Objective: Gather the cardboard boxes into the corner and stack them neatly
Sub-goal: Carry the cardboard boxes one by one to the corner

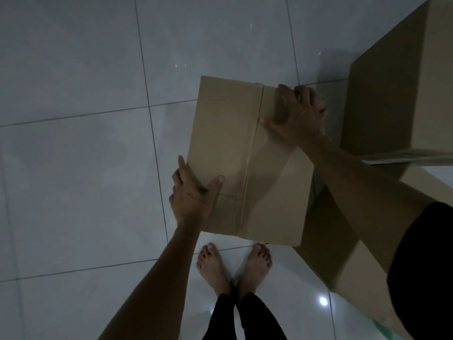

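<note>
My left hand [193, 192] grips the near left corner of a closed cardboard box [247, 163], thumb laid flat on its top face and fingers wrapped down over the left side. My right hand [296, 114] holds the far right corner of the same box, thumb stretched across the top toward the centre seam and fingers curled over the far edge. Between the two hands the box sits level with its top flaps shut, a seam running down the middle of the lid, and it hangs in front of me above my bare feet [235, 268]; I cannot tell whether its base touches anything. Just to the right, under my right forearm, a second cardboard box [343, 261] stands on the floor, its side close beside the one I hold. Farther right and higher, a large tall box [402, 84] fills the upper right corner, with a pale strip along its lower edge. My black sleeve [426, 271] cuts in at the right edge. All around lies a glossy pale tiled floor [73, 168] with dark grout lines and a small bright light reflection near my right foot.
</note>
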